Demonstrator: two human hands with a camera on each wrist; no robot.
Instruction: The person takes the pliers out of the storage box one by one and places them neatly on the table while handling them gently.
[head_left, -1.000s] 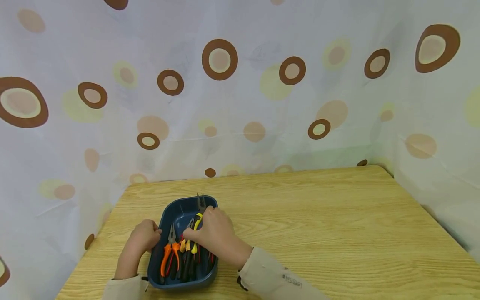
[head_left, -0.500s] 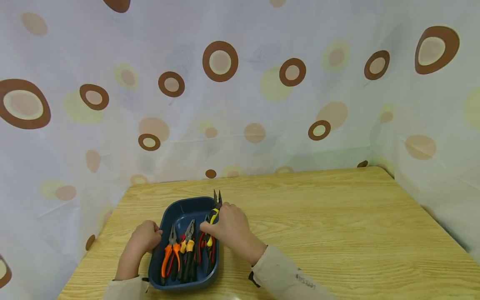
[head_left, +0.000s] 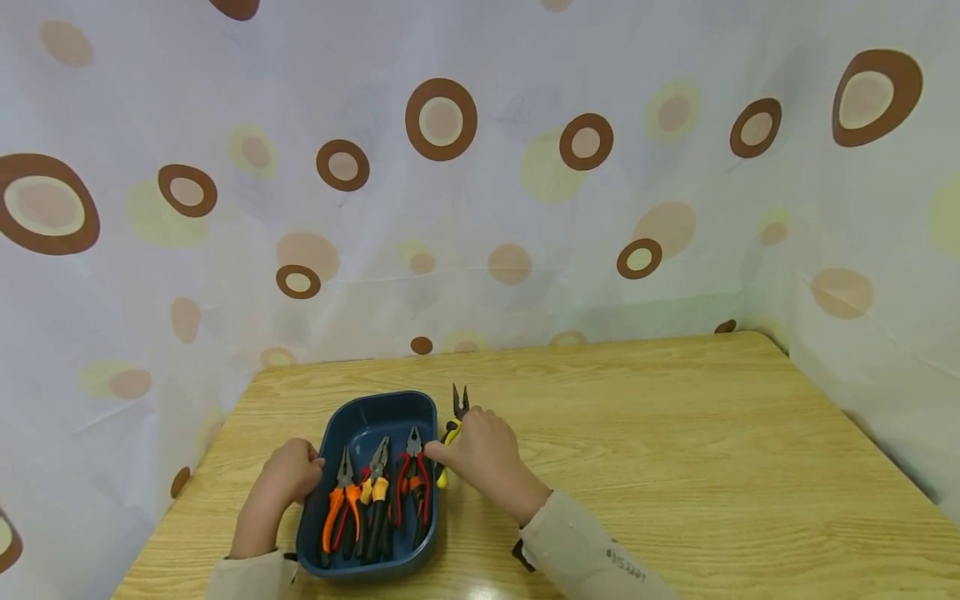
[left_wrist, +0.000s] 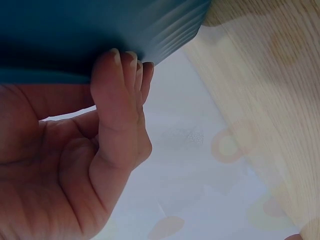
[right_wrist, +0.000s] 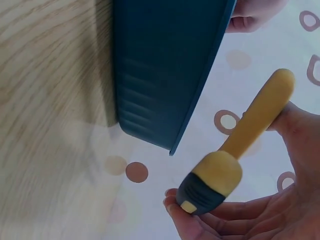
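Observation:
A dark blue bin (head_left: 390, 403) stands on the table at the front left. My left hand (head_left: 289, 472) grips its left rim, and the left wrist view has the fingers (left_wrist: 117, 100) pressed to the outer wall. My right hand (head_left: 487, 454) holds long-nose pliers (head_left: 461, 412) just beyond the bin's right rim, nose upward. In the right wrist view a yellow handle (right_wrist: 260, 112) lies between thumb and fingers, above rim height. Inside the bin lie orange-handled pliers (head_left: 333, 510), pliers with yellow-and-black handles (head_left: 380, 492) and red-and-black-handled pliers (head_left: 426, 482).
A wood-grain table (head_left: 637, 433) stretches away to the right of the bin. Behind it and along both sides hangs a pale cloth (head_left: 487, 200) with brown and yellow ovals.
My right hand has lifted the long-nose pliers out over the bin's right rim, moving right. The red-and-black-handled pliers have come into fuller view. My left hand stays at the rim.

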